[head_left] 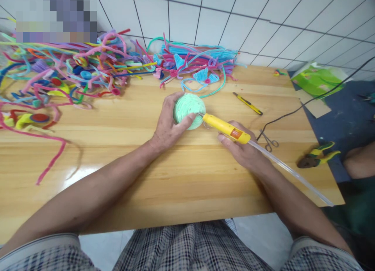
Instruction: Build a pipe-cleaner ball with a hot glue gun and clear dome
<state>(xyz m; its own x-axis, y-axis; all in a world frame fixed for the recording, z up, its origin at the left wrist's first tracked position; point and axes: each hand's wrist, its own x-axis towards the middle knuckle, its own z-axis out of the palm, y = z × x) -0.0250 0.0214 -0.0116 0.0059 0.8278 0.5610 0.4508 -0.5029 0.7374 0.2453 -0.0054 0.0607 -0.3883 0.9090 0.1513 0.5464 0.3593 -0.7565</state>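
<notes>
A round mint-green coil of pipe cleaner [189,107] is held over the table in my left hand [170,122], the thumb across its front and the fingers behind it. My right hand [241,146] is closed around a yellow hot glue gun [221,126]. Its metal tip meets the coil's right side, close to my left thumb. A long clear glue stick [293,175] sticks out of the gun's back end and slants down to the right. The gun's trigger is mostly hidden by my right hand.
Colourful pipe cleaners [96,68] are heaped along the back left. A yellow utility knife [247,103], scissors [268,141] and yellow-green pliers [318,156] lie to the right. A black cord [310,105] crosses the right side. A green packet [319,79] sits past the table's right edge, where a person's limb [360,161] shows.
</notes>
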